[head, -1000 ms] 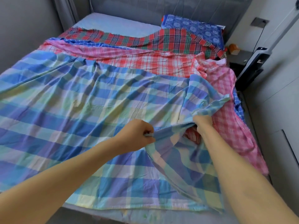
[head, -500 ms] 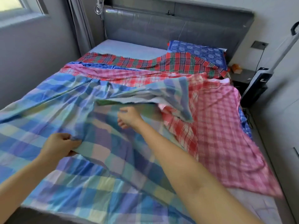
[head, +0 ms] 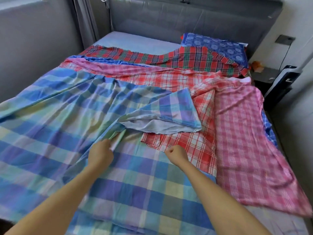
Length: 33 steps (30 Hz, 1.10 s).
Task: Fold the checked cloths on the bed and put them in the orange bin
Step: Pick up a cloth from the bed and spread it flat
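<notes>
A large blue, green and yellow checked cloth (head: 71, 119) covers the near left of the bed. Its right corner (head: 177, 109) lies folded back, pale underside up. My left hand (head: 100, 154) grips a raised fold of this cloth near its middle. My right hand (head: 177, 154) is curled in a fist at the cloth's right edge and seems to pinch it. A red and white checked cloth (head: 183, 80) lies beneath, with a pink checked cloth (head: 245, 141) to the right and a red and green tartan cloth (head: 186, 58) farther back. The orange bin is out of view.
A blue patterned pillow (head: 220, 46) leans at the grey headboard (head: 169, 19). A dark bedside table (head: 264, 75) and an upright vacuum (head: 286, 80) stand to the right of the bed. A grey wall (head: 33, 48) runs along the left side.
My right hand came back toward me and right, leaving the blue cloth's corner folded over on the bed. My left hand moved right and forward along the cloth.
</notes>
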### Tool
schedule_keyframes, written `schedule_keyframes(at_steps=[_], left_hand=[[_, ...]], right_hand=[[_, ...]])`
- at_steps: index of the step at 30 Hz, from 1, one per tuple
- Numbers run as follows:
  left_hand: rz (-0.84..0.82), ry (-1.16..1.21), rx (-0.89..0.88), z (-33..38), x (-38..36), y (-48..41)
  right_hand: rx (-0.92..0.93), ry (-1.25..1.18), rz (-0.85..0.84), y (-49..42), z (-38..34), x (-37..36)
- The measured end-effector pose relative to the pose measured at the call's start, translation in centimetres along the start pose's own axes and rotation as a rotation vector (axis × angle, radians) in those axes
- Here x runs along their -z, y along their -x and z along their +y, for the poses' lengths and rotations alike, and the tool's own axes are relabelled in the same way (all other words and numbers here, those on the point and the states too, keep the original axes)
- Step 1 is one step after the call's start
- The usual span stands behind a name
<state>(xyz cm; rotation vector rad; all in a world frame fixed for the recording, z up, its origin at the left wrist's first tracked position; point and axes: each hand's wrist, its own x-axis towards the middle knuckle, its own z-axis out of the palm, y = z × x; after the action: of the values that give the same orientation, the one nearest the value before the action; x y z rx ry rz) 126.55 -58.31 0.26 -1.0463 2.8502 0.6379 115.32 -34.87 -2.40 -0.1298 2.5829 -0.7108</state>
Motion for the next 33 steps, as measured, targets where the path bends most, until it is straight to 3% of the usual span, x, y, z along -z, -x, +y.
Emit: schedule_keyframes(at_steps=[4,9,12,15,17,21,26,33], left_hand=[[-0.026,-0.002,-0.088,4.6,-4.1,-3.4],[-0.165,0.017,0.011,6.4,-9.9,-9.3],[-0.121,-0.082,-0.072,5.9,-12.9,-12.2],[0.031,-0.181,-0.419,6.4,-15.5,-15.7],[0.049,-0.262,-0.593,7.8,-16.8,-18.1],[-0.195,-0.433,-0.683,11.9,-19.2,-21.0],[-0.284,-0.446,-0.753,18.8,-23.0,-22.0],[-0.329,-0.752,-0.857,27.4,-27.8,-21.5]], right_hand=[[0.111,0.096,-0.047,-3.6,1.8,-0.9],[0.183,0.173,-0.114,-9.4,1.6,-4.8],[0.068,0.097,-0.053,-12.7,0.6,-8.1],[-0.287,-0.230,0.089,-17.0,0.1,-10.7],[-0.429,-0.342,0.103,-19.3,0.3,-12.0],[-0.405,-0.422,0.113,-20.4,1.7,-12.0],[-0.428,-0.448,0.185,-19.1,8.5,-5.5],[-0.462,-0.676,0.043,-20.5,13.6,-1.9]])
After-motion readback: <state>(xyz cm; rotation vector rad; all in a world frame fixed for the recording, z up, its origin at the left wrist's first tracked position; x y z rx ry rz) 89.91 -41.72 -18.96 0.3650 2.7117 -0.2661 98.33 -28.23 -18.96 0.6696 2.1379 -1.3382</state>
